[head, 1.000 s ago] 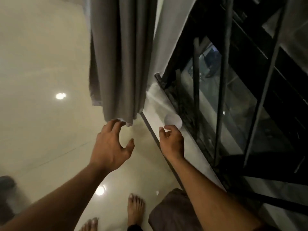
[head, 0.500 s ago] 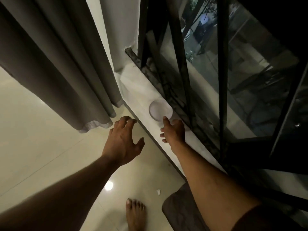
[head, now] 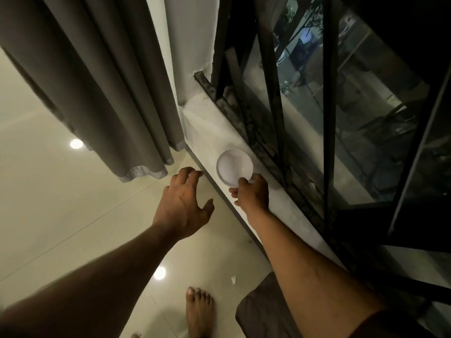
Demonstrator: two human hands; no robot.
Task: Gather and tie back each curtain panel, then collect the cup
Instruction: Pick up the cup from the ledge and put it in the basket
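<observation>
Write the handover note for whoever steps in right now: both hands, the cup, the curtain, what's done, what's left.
Right hand: thumb and fingers pinching the near rim of the white cup, which sits on the pale window ledge beside the black window grille.
Left hand: open, fingers spread, holding nothing, over the tiled floor.
Grey curtain: hangs in folds to the left of the ledge; no tie shows in view.
Done: grip on the cup.
Left: lift the cup away; check the curtain ties, which I cannot confirm.

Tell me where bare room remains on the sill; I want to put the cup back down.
The sill lies bare between the wall corner and the cup. Nearer, the right hand grips the cup and its forearm covers the ledge. The window bars crowd the far edge.
</observation>
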